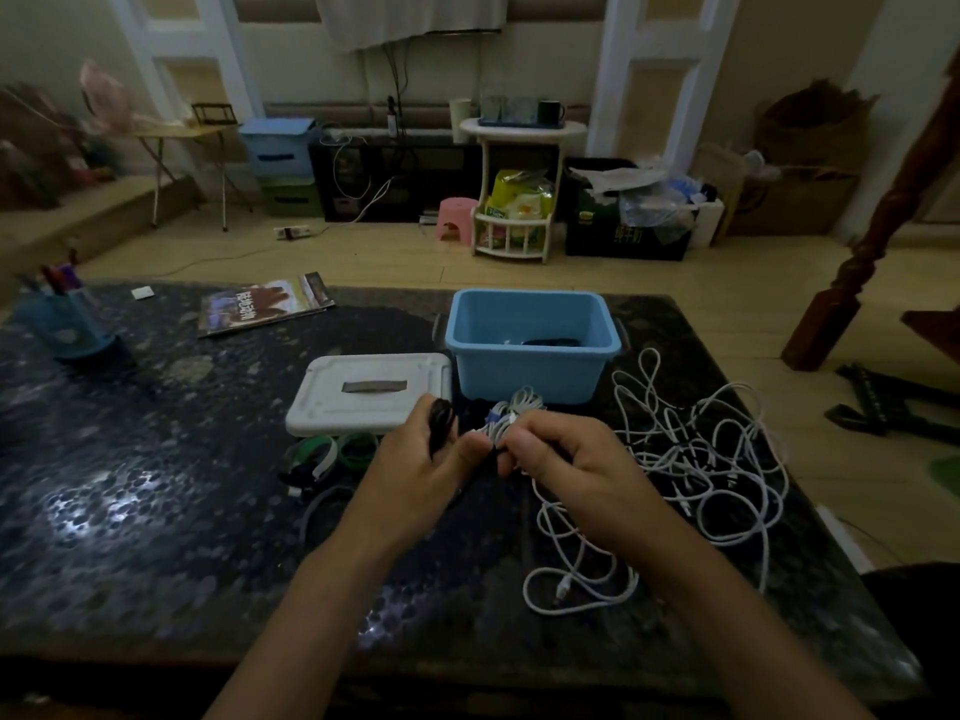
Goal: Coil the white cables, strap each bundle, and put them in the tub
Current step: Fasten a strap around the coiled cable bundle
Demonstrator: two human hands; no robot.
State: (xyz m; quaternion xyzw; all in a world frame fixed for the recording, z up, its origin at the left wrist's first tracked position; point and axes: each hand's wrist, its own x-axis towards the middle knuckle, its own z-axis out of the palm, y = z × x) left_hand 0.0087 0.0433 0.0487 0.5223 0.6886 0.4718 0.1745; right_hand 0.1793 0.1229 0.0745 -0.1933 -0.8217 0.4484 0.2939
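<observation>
One small coiled bundle of white cable (511,415) is being held up just in front of the light blue plastic tub (530,345), over the dark speckled stone table (156,485). The right hand (563,467) is pinching the bundle's lower end with curled fingers, and the left hand (421,457) is gripping a dark strap (441,423) right beside it, thumb nearly touching the right hand's fingertips. Whether the strap is already going round the bundle I cannot tell.

One loose tangle of white cables (691,449) is sprawling on the table to the right of the hands, with another loop of white cable (576,579) lying under the right forearm; how many separate cables are making up the tangle is too snarled to count. The tub is standing open behind the bundle, with something dark and a bit of white lying in its bottom. One white rectangular lid with a grey handle (371,394) is lying flat just left of the tub, touching or nearly touching it.

Several green and white bands (332,454) are lying in front of the lid, partly hidden by the left hand. Farther left, one glossy picture book (265,306) and one blue pen holder (67,322) with pens are sitting well apart from the work.
</observation>
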